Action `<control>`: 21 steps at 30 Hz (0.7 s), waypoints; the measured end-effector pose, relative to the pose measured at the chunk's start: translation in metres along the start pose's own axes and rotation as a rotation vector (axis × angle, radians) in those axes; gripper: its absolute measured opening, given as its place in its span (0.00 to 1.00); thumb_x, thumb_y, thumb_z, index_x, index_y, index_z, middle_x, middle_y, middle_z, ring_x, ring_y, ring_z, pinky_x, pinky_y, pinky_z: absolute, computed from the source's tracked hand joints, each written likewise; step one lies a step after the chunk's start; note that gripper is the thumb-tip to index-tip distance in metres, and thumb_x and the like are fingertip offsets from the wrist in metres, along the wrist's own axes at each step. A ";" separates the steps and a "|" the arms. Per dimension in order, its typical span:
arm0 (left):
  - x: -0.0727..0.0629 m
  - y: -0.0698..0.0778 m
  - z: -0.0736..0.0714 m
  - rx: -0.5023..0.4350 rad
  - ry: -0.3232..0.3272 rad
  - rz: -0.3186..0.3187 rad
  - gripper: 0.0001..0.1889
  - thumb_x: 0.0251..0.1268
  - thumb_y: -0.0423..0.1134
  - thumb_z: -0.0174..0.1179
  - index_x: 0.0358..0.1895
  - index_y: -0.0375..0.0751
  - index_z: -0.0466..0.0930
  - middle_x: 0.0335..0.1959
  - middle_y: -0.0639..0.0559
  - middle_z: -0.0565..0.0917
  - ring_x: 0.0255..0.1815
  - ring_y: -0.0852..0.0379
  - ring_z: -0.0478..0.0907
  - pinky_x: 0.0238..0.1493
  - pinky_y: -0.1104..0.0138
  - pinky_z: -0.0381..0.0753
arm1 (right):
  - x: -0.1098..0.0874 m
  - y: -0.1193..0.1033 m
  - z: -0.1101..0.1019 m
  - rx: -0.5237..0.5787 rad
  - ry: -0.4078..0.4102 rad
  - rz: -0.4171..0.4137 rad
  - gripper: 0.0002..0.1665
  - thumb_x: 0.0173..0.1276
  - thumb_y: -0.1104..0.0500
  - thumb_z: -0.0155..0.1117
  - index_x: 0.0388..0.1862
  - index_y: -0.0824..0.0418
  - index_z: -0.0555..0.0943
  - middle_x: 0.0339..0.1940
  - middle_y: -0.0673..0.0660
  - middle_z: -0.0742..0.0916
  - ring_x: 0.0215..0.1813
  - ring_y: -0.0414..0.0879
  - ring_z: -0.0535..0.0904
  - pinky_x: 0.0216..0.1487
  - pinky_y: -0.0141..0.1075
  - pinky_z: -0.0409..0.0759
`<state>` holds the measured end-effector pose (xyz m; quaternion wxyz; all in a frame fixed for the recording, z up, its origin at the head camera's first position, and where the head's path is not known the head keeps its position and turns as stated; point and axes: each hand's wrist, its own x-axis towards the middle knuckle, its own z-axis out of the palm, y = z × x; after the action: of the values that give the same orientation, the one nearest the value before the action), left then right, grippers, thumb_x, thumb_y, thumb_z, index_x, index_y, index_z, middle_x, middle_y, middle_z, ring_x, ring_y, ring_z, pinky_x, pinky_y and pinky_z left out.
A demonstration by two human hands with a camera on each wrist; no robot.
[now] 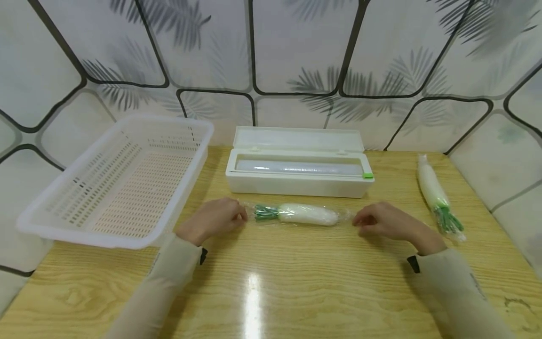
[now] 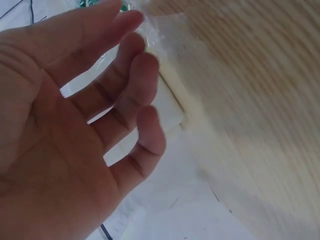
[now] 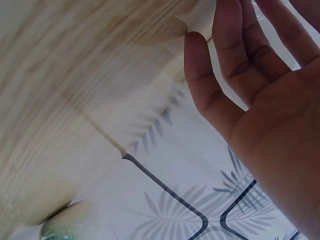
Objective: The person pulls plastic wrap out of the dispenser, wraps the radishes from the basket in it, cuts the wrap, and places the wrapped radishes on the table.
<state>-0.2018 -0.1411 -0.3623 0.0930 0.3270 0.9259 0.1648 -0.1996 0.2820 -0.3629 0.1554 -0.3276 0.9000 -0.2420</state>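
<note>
A white radish (image 1: 309,214) with short green stalks lies lengthwise on the table, wrapped in clear plastic wrap (image 1: 249,212). At the stalk end, my left hand (image 1: 213,219) pinches the twisted end of the wrap between thumb and forefinger. The left wrist view shows that hand's other fingers (image 2: 145,75) loosely bent beside the film. My right hand (image 1: 387,221) is at the opposite end, its thumb and fingertips pinching the film's other end. In the right wrist view its fingers (image 3: 230,50) are bent, and the pinch itself is out of frame.
Behind the radish stands a white wrap dispenser (image 1: 296,186), lid raised, with a film roll inside and a green slider at its right end. A white slotted basket (image 1: 171,212) sits at left. Another wrapped radish (image 1: 433,188) lies at right. A patterned wall (image 1: 296,52) borders the table.
</note>
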 end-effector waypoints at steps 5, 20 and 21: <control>-0.005 -0.003 -0.004 -0.003 0.006 0.000 0.07 0.68 0.28 0.62 0.35 0.37 0.89 0.33 0.51 0.87 0.34 0.56 0.82 0.40 0.62 0.83 | -0.009 0.000 -0.006 0.077 -0.011 0.039 0.14 0.70 0.61 0.69 0.51 0.68 0.85 0.35 0.44 0.84 0.35 0.34 0.76 0.35 0.35 0.78; 0.014 0.012 0.001 -0.020 0.010 -0.036 0.15 0.71 0.34 0.61 0.57 0.34 0.75 0.57 0.41 0.80 0.55 0.44 0.79 0.57 0.55 0.80 | 0.013 -0.018 0.017 -0.307 0.206 -0.029 0.23 0.58 0.64 0.77 0.53 0.65 0.82 0.49 0.60 0.83 0.47 0.55 0.81 0.44 0.51 0.82; 0.016 0.013 0.002 -0.025 -0.009 -0.047 0.13 0.72 0.33 0.59 0.56 0.34 0.75 0.56 0.41 0.81 0.55 0.44 0.80 0.56 0.55 0.80 | 0.015 -0.017 0.019 -0.333 0.202 -0.029 0.21 0.57 0.65 0.76 0.51 0.64 0.82 0.46 0.59 0.84 0.43 0.53 0.82 0.42 0.49 0.82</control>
<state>-0.2058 -0.1213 -0.3610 0.1049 0.3047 0.9308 0.1726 -0.1934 0.2541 -0.3711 0.0046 -0.3359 0.9337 -0.1237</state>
